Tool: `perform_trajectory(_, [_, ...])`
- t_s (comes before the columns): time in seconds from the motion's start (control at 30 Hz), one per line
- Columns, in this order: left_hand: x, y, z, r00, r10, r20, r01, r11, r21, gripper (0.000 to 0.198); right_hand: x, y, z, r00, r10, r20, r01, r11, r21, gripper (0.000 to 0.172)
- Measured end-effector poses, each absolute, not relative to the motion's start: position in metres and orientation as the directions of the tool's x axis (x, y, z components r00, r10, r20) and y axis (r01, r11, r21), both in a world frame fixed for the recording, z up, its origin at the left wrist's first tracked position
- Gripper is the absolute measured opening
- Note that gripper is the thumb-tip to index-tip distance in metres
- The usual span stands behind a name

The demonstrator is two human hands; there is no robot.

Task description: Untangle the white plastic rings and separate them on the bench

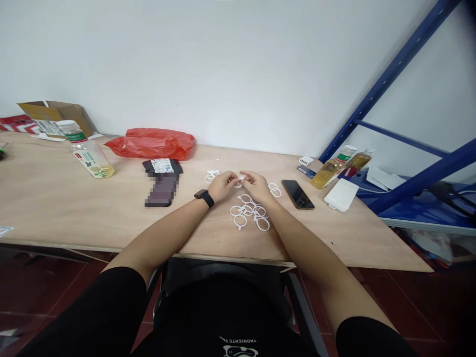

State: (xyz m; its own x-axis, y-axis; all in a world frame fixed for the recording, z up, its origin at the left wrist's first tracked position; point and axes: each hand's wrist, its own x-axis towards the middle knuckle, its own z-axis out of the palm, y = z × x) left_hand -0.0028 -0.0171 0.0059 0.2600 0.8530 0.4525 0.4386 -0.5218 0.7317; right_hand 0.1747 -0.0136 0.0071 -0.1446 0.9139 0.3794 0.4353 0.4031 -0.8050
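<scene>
Over the middle of the wooden table, my left hand [223, 184] and my right hand [256, 186] meet at the fingertips. Both hold a small white ring [238, 185], partly hidden by the fingers. Just below my right hand lies a loose pile of several white rings [248, 210], some overlapping. A few more white rings [212, 175] rest beyond my left hand, and white rings [275, 190] lie to the right of my right hand. A black watch is on my left wrist.
A phone [298, 194], a white box [341, 194] and tea bottles [333, 167] stand or lie at the right, near a blue metal frame [401, 138]. Leftward are a red plastic bag [150, 144], a dark packet [162, 186], a bottle [89, 154] and a cardboard box [70, 115].
</scene>
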Motion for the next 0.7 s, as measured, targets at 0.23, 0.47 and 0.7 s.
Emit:
perform_trajectory(0.23, [-0.035,0.001,0.001,0.146,0.854,0.499,0.752,-0.423,0.505,0.017,0.192,-0.015,0.011,-0.562,0.760,0.325,0.598,0.645,-0.475,0.042])
perform_trajectory(0.47, [-0.034,0.000,0.000,0.219,0.876,0.429,0.832,-0.398,0.387,0.021,0.193,-0.015,0.014,-0.640,0.726,0.252,0.666,0.687,-0.290,0.020])
perform_trajectory(0.7, [-0.020,-0.013,0.012,0.280,0.833,0.478,0.617,-0.537,0.575,0.034,0.188,-0.018,0.019,-0.358,0.810,0.464,0.705,0.561,-0.435,0.014])
